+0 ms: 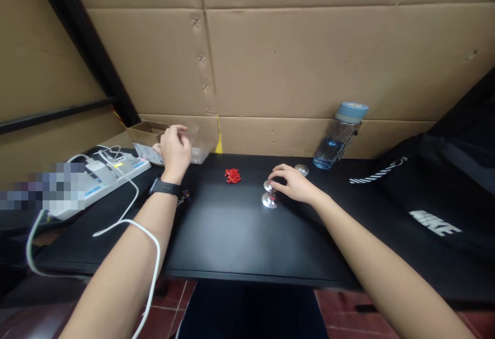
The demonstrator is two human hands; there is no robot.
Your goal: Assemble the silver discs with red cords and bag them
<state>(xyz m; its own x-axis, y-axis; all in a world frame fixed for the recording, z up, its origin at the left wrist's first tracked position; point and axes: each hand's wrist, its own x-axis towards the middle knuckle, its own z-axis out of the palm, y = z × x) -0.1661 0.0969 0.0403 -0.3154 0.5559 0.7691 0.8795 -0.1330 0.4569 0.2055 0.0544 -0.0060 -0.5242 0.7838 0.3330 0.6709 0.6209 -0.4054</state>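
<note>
My left hand, with a black band on the wrist, is at the back left, fingers bent beside a small open cardboard box and a clear plastic package. What its fingertips grip is hidden. Near the table's middle, my right hand pinches a shiny round metal disc between thumb and fingers. Just below that one, a second shiny disc shows; whether the two touch is unclear. Another metal disc lies behind my right hand. A bunch of small red pieces rests between both hands.
A white power strip with plugs and white cables occupies the left; one cable crosses my left forearm. A water bottle stands at the back right. A black bag with a striped strap lies right. Cardboard panels rise behind the black table.
</note>
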